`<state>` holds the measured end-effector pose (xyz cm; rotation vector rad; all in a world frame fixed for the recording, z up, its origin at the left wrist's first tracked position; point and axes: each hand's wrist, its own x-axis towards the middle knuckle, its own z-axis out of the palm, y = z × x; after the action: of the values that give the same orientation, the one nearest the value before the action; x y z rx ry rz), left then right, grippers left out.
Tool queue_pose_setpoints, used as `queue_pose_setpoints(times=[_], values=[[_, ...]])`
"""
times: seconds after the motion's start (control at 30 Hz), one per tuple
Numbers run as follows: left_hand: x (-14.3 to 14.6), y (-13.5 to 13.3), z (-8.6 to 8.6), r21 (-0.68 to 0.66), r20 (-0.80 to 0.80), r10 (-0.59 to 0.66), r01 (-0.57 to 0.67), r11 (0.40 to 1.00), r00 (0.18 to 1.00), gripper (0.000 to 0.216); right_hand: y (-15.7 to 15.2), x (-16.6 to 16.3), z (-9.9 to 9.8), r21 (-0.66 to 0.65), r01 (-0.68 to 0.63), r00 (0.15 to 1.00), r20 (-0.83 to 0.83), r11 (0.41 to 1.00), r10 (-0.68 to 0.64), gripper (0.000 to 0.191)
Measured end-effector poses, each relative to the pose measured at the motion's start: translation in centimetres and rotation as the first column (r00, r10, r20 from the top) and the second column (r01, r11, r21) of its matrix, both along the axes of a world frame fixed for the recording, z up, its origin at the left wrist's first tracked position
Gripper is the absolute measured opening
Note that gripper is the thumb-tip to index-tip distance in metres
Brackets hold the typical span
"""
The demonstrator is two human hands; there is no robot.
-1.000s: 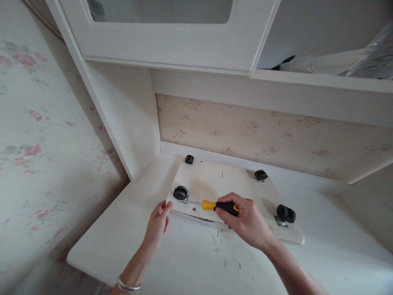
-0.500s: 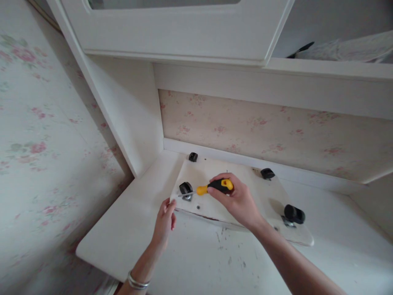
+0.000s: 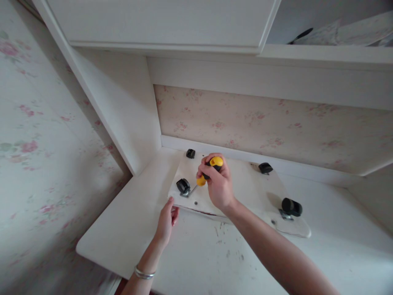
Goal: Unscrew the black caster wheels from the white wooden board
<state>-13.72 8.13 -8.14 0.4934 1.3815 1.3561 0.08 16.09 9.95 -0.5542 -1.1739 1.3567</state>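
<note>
My right hand (image 3: 218, 182) is wrapped round the yellow and black handle of a screwdriver (image 3: 201, 180). The shaft slants down to the left, its tip at the metal plate of the near-left caster wheel (image 3: 183, 186). That black caster sits on a white board (image 3: 239, 192) lying with its wheels up. My left hand (image 3: 167, 219) grips the board's near-left corner, thumb on top and fingers at the edge and partly below. Other black casters stand at the far-left (image 3: 190, 153), far-right (image 3: 265, 168) and near-right (image 3: 291, 207) corners.
The board rests on a white desk top (image 3: 123, 229) with dark scuff marks in front. A white side panel (image 3: 113, 106) rises at the left, and a white cabinet (image 3: 168, 24) hangs overhead. Floral wallpaper (image 3: 221, 119) covers the back wall.
My right hand has raised the screwdriver's handle, so the shaft is steeper and its tip is now at the caster's plate. My left hand stays at the board's corner. The view has shifted slightly.
</note>
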Motion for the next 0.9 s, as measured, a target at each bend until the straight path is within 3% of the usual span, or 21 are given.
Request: queue_pose_setpoints(times=[0.2, 0.47, 0.9], values=[[-0.3, 0.0, -0.5, 0.035, 0.028, -0.047, 0.046, 0.998, 0.999, 0.061, 0.8, -1.1, -0.2, -0.141, -0.001, 0.993, -0.117, 0.990, -0.016, 0.034], [-0.4, 0.0, -1.1, 0.037, 0.003, -0.058, 0.058, 0.998, 0.998, 0.065, 1.3, -2.5, -1.2, -0.089, 0.012, 0.988, -0.154, 0.996, -0.026, 0.036], [-0.4, 0.2, -1.7, -0.005, 0.026, -0.049, 0.049, 0.999, 0.998, 0.066, 0.6, -2.2, -1.3, -0.027, -0.036, 0.978, -0.208, 0.999, 0.030, 0.037]])
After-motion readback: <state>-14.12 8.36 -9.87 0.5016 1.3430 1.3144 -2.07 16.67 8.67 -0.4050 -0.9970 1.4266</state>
